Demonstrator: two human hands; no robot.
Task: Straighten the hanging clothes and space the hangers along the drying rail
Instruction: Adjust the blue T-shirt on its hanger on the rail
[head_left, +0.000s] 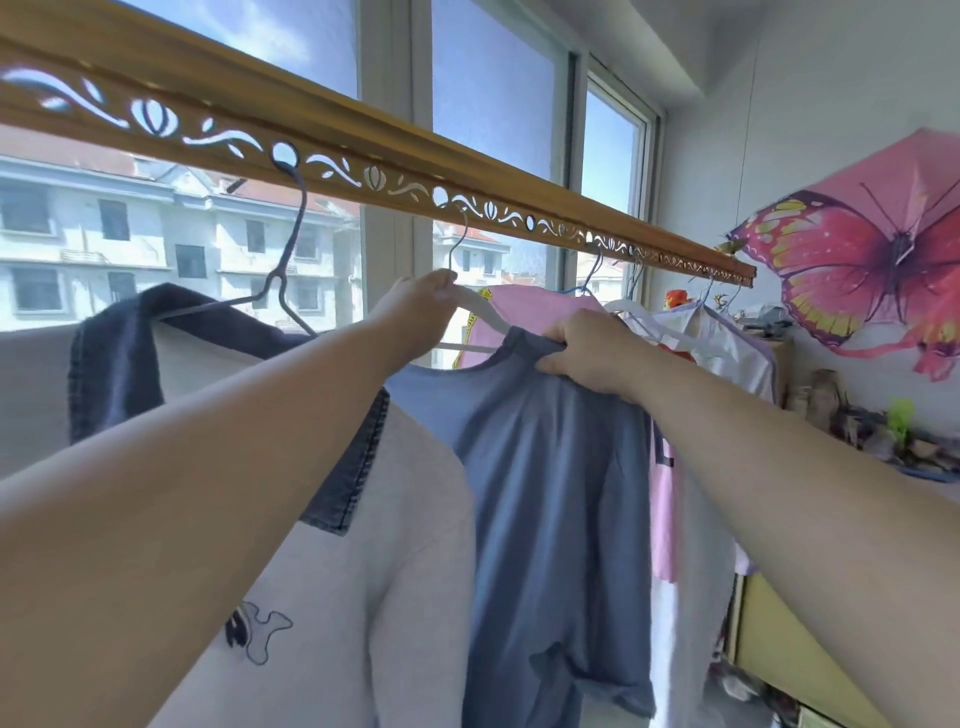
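In the head view, your left hand (423, 296) was closed around the white hanger (485, 317) just below its hook, which hung from the perforated drying rail (363, 156). Your right hand (589, 348) had its fingers pinched shut on the blue T-shirt (550, 467) at the collar, between a denim-collared grey top (332, 545) and a pink garment (530, 306).

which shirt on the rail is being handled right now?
The blue-grey t-shirt, second from the near end. The right hand pinches its collar and the left hand grips its white hanger; no hand touches the others.
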